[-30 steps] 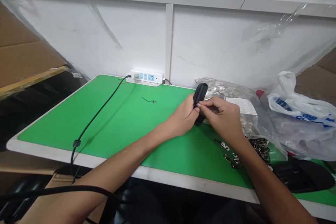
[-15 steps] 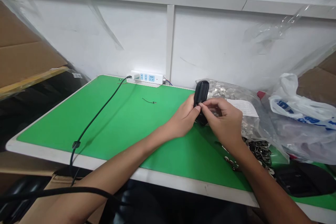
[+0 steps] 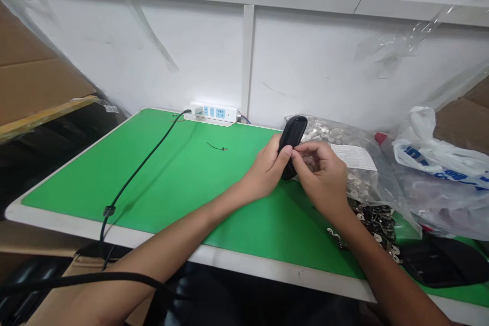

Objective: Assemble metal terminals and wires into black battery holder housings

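Note:
In my left hand (image 3: 272, 165) is a long black plastic housing (image 3: 293, 131) with rounded ends and a hollow inner face, held tilted above the table with the thumb across its edge. My right hand (image 3: 323, 170) pinches thumb and forefinger together at the housing's inner face, beside the left thumb. Whatever sits between those fingertips is too small or hidden to make out. Below my right wrist lies a heap of small dark and shiny metal parts (image 3: 376, 221). Another black housing (image 3: 439, 262), with compartments in it, rests at the right front.
A clear bag of small metal pieces (image 3: 359, 183) and a white plastic bag (image 3: 439, 163) crowd the right side. Along the wall stands a power strip (image 3: 225, 112); its black cable (image 3: 147, 155) crosses the green table (image 3: 160, 183). One thin wire piece (image 3: 217, 147) lies mid-table.
The housing has tilted further, its top leaning right. My left thumb has shifted up along it, and my right hand has moved slightly left, still pinching at the housing.

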Available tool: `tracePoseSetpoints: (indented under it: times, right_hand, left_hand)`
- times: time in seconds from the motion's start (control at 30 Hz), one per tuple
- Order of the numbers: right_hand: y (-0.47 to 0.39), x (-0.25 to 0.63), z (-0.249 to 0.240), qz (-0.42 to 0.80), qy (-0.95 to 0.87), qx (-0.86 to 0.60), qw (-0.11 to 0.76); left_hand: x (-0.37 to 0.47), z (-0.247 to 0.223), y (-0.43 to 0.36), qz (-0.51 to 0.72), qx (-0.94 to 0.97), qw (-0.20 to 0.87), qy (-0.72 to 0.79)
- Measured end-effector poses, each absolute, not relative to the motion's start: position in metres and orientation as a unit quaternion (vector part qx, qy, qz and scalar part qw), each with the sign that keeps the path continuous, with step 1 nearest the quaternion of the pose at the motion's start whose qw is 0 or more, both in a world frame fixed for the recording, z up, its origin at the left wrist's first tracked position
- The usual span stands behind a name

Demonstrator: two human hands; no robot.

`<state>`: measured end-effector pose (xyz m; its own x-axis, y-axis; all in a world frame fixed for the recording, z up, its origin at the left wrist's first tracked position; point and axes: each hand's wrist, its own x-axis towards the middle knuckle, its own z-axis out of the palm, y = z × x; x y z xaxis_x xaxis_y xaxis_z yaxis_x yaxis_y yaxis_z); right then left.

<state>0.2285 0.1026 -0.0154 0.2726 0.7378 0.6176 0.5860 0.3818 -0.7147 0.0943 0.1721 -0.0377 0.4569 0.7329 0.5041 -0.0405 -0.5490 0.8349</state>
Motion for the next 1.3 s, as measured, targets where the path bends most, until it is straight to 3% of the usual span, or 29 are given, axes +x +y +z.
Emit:
tracePoseSetpoints:
  times: [0.27,0.5,0.83,1.3]
  right_hand:
    - [0.101,0.223,-0.012,0.046,-0.611,-0.545,0.571]
    - [0.102,0.220,-0.014,0.215,-0.528,-0.541,0.618]
    - [0.103,0.212,-0.021,0.161,-0.496,-0.556,0.648]
    - [0.103,0.214,-0.017,0.281,-0.476,-0.524,0.648]
  left_hand:
    - [0.097,-0.047,0.169,0.507,0.712,0.423,0.239]
    - [0.098,-0.052,0.169,0.496,0.717,0.431,0.232]
    - [0.093,-0.044,0.174,0.464,0.774,0.360,0.236]
    - [0.085,-0.048,0.175,0.455,0.813,0.322,0.171]
